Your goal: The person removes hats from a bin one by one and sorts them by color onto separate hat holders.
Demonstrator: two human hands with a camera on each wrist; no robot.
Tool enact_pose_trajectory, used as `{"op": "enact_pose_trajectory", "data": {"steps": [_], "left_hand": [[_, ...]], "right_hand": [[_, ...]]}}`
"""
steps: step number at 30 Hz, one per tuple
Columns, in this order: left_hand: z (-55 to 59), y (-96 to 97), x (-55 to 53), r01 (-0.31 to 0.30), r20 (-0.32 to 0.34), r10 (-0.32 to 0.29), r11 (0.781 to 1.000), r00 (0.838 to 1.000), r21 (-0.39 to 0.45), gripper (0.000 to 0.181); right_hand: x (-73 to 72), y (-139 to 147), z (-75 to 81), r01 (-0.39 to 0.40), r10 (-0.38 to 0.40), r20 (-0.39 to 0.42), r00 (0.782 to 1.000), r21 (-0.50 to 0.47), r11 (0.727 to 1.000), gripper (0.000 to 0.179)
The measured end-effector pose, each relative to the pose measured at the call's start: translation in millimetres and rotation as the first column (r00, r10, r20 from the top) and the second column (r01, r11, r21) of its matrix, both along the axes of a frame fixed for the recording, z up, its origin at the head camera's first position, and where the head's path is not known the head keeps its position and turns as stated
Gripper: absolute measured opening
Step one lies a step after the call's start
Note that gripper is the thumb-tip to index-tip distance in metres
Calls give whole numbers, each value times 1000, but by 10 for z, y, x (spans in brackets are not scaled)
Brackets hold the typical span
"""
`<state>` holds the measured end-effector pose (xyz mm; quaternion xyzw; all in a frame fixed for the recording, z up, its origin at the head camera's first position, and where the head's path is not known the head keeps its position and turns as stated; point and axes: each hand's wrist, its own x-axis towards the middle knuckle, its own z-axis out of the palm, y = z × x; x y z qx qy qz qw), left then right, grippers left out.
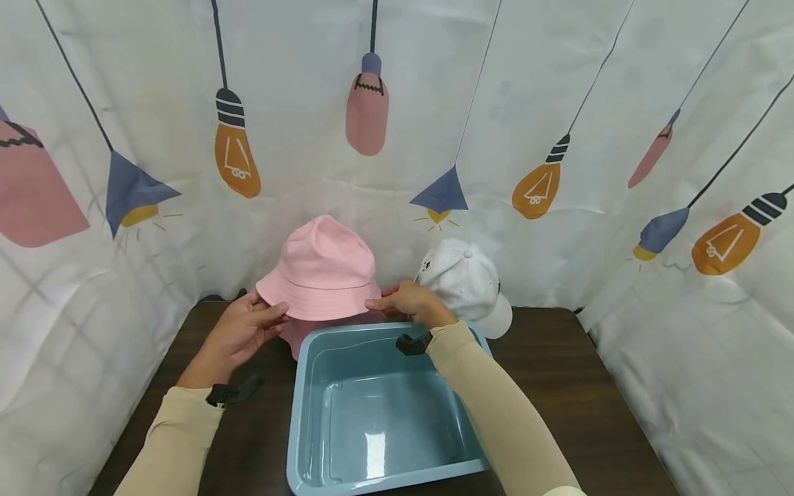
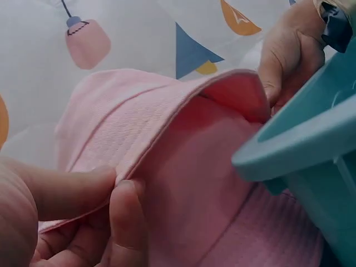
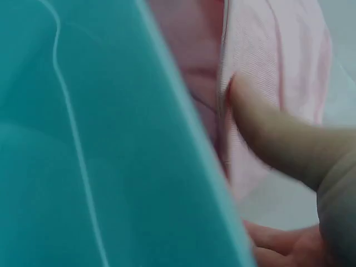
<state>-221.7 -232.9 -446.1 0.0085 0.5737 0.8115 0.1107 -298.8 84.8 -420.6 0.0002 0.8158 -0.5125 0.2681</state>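
Observation:
A pink bucket hat (image 1: 325,265) is held by its brim between both hands, behind the blue plastic basin (image 1: 298,413). My left hand (image 1: 238,334) pinches the brim's left side, thumb against fingertips, as the left wrist view shows. On the opposite side my right hand (image 1: 412,303) pinches the brim; its thumb (image 3: 272,133) lies on the outer face in the right wrist view. Beneath the held hat is another pink fabric piece (image 2: 267,228), seemingly a second hat, partly hidden by the basin. A white baseball cap (image 1: 462,279) sits just right of my right hand.
The basin stands on a dark brown table (image 1: 552,386), its far rim close to the hats. A white cloth backdrop (image 1: 298,83) printed with lamps and bulbs hangs behind and along both sides of the table.

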Motion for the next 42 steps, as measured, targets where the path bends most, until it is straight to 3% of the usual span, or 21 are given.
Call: {"op": "enact_pose_trajectory", "data": {"steps": [4,8,12,15,18,19,22,24,26,29,33,36,39,42], "left_hand": [[-62,47,-16,-69,-10,69,995,998,-69,24],[-161,75,-10,-88,-35,86,995,996,-45,25],[-216,102,-2,-128,-60,123,988,991,-86,31],[-224,140,-4,-199,-99,179,949,979,-245,43],[-222,184,-7,-294,-148,256,877,955,-381,53],[-223,198,-9,-325,-162,283,857,945,-401,54],[-231,225,-11,-397,-192,348,823,917,-406,54],[-241,228,-6,-415,-202,362,808,910,-418,54],[-250,227,0,-406,-207,349,798,914,-445,54],[-273,208,19,-372,-202,312,763,928,-529,53],[-349,172,46,-284,-161,238,713,958,-641,52],[-443,153,48,-218,-119,188,699,975,-681,49],[-514,124,28,-172,-82,159,716,984,-676,46],[-521,42,-23,-106,-35,108,777,994,-621,50]], "right_hand": [[41,-38,10,81,-79,-72,994,20,997,67],[66,-80,17,137,-138,-118,983,-18,990,63],[83,-126,-2,149,-136,-223,965,43,988,53],[90,-158,-26,157,-129,-311,942,66,985,45],[97,-182,-46,162,-124,-384,915,68,984,38],[100,-188,-48,163,-123,-403,907,68,984,35],[111,-204,-54,160,-101,-448,888,97,982,27],[112,-210,-61,154,-78,-474,877,123,980,21],[117,-209,-63,145,-41,-506,861,167,975,17],[123,-205,-68,125,46,-555,831,267,955,20],[137,-215,-71,114,171,-583,794,420,900,27],[149,-228,-80,116,220,-573,790,490,864,27],[161,-244,-86,108,237,-553,799,519,848,22],[160,-253,-90,89,218,-519,826,503,860,12]]}}
